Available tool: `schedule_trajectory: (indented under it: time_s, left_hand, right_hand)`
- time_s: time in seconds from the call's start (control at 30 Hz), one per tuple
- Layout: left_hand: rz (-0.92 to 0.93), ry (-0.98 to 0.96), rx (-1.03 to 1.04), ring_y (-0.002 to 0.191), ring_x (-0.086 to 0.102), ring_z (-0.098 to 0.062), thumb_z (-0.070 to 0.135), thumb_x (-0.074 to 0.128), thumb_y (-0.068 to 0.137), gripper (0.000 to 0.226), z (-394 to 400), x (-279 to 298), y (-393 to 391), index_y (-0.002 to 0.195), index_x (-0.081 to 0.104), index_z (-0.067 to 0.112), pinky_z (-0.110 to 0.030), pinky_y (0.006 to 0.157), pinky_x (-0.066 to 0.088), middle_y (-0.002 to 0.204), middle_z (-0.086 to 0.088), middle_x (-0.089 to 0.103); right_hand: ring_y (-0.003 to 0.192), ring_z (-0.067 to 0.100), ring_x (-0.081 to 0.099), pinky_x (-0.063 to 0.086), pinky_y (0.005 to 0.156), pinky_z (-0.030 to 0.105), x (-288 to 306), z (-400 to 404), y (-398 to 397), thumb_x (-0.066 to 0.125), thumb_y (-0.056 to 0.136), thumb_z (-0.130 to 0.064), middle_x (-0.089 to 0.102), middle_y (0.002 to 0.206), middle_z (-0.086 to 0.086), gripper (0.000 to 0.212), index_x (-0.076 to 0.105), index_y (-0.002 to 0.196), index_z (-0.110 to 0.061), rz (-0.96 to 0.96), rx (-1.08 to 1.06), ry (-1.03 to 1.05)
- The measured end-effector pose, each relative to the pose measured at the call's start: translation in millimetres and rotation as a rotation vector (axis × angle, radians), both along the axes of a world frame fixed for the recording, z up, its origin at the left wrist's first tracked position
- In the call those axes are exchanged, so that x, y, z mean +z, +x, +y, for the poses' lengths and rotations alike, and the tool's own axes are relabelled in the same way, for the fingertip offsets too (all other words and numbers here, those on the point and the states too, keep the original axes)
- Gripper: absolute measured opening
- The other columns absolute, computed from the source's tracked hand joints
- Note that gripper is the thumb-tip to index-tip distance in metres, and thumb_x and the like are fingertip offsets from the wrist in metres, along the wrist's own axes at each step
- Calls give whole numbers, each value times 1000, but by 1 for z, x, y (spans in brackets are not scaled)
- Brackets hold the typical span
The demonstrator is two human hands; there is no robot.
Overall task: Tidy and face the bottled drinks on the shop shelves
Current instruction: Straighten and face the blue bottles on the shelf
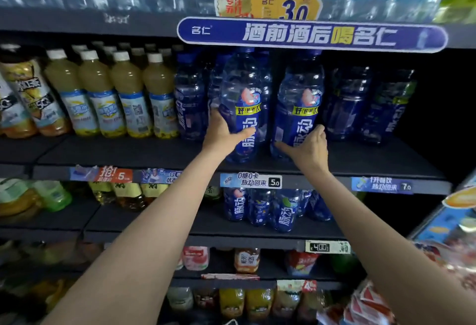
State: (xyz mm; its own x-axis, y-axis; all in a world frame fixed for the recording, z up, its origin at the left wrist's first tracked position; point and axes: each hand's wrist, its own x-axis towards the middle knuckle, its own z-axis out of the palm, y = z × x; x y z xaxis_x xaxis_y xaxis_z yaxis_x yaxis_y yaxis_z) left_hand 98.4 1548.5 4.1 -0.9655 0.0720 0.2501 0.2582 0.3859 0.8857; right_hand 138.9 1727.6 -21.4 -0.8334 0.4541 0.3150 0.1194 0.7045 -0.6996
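Note:
Two large blue bottles stand upright near the front edge of the dark middle shelf (154, 154), labels facing me. My left hand (222, 131) grips the left blue bottle (242, 98) low on its left side, thumb across the label. My right hand (307, 147) grips the right blue bottle (300, 100) near its base, fingers curled round its right side. More blue bottles (347, 103) of the same kind stand farther back on both sides, dim in shadow.
A row of yellow drink bottles (113, 98) with white caps fills the shelf's left part. A blue promotional banner (311, 35) hangs over the shelf above the bottles. Price tags (251, 180) line the shelf edge. Smaller blue bottles (273, 209) stand on the shelf below.

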Motion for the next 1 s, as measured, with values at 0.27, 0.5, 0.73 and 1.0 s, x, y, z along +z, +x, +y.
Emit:
schedule_trajectory:
  time_s: [0.27,0.5,0.73,1.0]
  left_hand:
    - [-9,9,13,128,43,-23,29,73,79,87,4,1,7,143,17,10,-26,98,33,143,-6,41]
    - [367,-177,292,123,43,-26,12,68,82,59,2,-28,46,131,38,3,-24,97,36,132,-14,42]
    - [309,-181,-70,126,40,-17,22,70,82,67,8,-21,77,136,33,6,-9,93,26,137,-7,40]
    - [-251,58,-432,115,52,-8,34,71,79,55,3,5,116,124,41,31,-25,82,46,127,12,53]
  right_hand:
    - [123,17,46,38,91,18,41,5,17,81,72,-29,46,140,4,100,17,146,-10,116,138,-298]
    - [125,20,46,35,87,18,43,10,14,82,71,-30,45,140,5,99,18,146,-13,116,166,-263]
    - [123,25,48,42,100,33,53,-5,28,87,62,-32,48,136,9,102,27,142,-10,149,100,-273]
    - [97,21,65,56,83,47,64,-32,95,89,44,-46,62,106,0,97,42,123,-17,114,211,-594]
